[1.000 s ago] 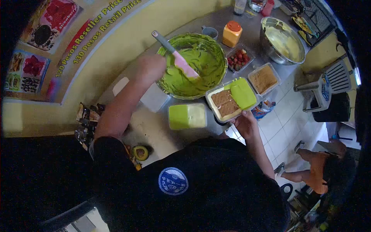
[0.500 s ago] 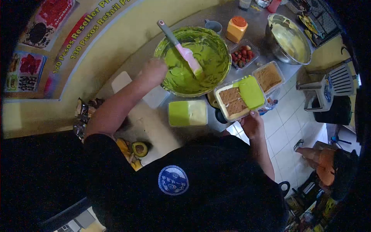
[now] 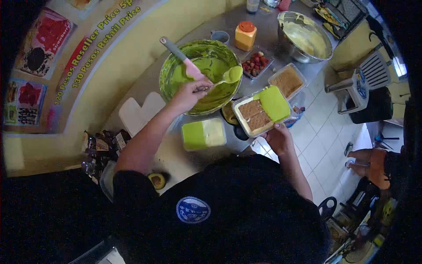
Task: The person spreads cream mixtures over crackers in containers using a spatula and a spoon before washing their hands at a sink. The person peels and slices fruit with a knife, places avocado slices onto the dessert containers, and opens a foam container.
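My left hand (image 3: 190, 93) is closed around the handle of a spoon (image 3: 218, 82), held over a large bowl (image 3: 163, 81) smeared with green cream. The spoon's tip carries a lump of green cream (image 3: 234, 74). A spatula (image 3: 176, 50) with a grey and pink handle leans in the bowl. My right hand (image 3: 279, 137) grips the near corner of a clear rectangular tub (image 3: 238, 115), slightly tilted. Inside it, graham crackers (image 3: 255, 116) show on the left and smooth green cream (image 3: 275, 104) covers the right.
Another tub (image 3: 225, 136), half green and half pale, sits below the bowl. Beyond are a crumb-topped tub (image 3: 288, 82), strawberries (image 3: 256, 65), an orange-lidded jar (image 3: 245, 36) and a steel bowl (image 3: 325, 57). White lids (image 3: 130, 115) and a halved avocado (image 3: 156, 180) lie left. A person's leg (image 3: 361, 155) shows right.
My left hand has come right across the bowl, and the spoon with green cream now shows in it. My right hand still holds the tub. The whole view has shifted somewhat.
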A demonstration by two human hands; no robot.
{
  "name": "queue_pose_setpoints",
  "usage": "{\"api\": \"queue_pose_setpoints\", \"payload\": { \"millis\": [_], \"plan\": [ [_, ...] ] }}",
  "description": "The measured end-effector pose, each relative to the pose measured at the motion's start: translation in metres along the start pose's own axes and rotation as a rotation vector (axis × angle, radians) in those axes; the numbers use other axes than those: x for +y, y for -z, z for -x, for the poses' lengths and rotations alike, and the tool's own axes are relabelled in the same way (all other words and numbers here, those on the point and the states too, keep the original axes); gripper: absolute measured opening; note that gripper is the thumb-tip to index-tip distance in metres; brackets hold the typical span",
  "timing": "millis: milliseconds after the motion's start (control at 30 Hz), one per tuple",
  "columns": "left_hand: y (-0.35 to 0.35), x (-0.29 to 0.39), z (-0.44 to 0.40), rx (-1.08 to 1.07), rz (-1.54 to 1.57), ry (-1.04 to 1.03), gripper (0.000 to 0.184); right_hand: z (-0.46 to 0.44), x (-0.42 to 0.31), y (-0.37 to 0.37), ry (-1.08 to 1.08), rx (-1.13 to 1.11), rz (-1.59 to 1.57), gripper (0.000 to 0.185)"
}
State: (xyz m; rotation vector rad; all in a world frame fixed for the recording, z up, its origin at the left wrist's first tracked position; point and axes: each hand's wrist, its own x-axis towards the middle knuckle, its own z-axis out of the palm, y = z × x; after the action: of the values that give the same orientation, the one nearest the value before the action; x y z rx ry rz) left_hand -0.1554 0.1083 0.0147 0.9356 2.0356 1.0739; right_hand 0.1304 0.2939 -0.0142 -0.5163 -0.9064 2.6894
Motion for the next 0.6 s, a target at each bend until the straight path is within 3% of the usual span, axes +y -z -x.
{"api": "queue_pose_setpoints", "payload": {
  "millis": [67, 200, 267, 300, 367, 400, 467, 600],
  "plan": [
    [-0.001, 0.027, 0.007, 0.096, 0.147, -0.197, 0.029, -0.003, -0.004, 0.003, -0.024, -0.034, 0.001, 0.064],
    [-0.007, 0.095, 0.029, 0.13, 0.051, -0.248, 0.029, -0.008, -0.011, 0.003, -0.046, -0.121, 0.012, 0.063],
    [-0.016, 0.116, 0.038, 0.269, -0.117, -0.466, 0.029, -0.009, -0.013, 0.004, -0.069, -0.19, 0.007, 0.06],
    [-0.021, 0.119, 0.039, 0.269, -0.123, -0.467, 0.029, -0.009, -0.016, 0.0, -0.067, -0.193, 0.003, 0.06],
    [-0.026, 0.125, 0.042, 0.344, -0.577, -0.724, 0.034, -0.007, -0.023, -0.011, -0.079, -0.239, -0.004, 0.059],
    [-0.03, 0.128, 0.044, 0.346, -0.582, -0.722, 0.034, -0.005, -0.026, -0.016, -0.08, -0.243, -0.006, 0.059],
    [-0.034, 0.13, 0.047, 0.359, -0.876, -0.79, 0.033, -0.002, -0.03, -0.023, -0.098, -0.241, 0.0, 0.059],
    [-0.022, 0.132, 0.048, 0.501, -0.917, -0.862, 0.032, 0.0, -0.03, -0.026, -0.074, -0.217, 0.024, 0.06]
  ]
}}
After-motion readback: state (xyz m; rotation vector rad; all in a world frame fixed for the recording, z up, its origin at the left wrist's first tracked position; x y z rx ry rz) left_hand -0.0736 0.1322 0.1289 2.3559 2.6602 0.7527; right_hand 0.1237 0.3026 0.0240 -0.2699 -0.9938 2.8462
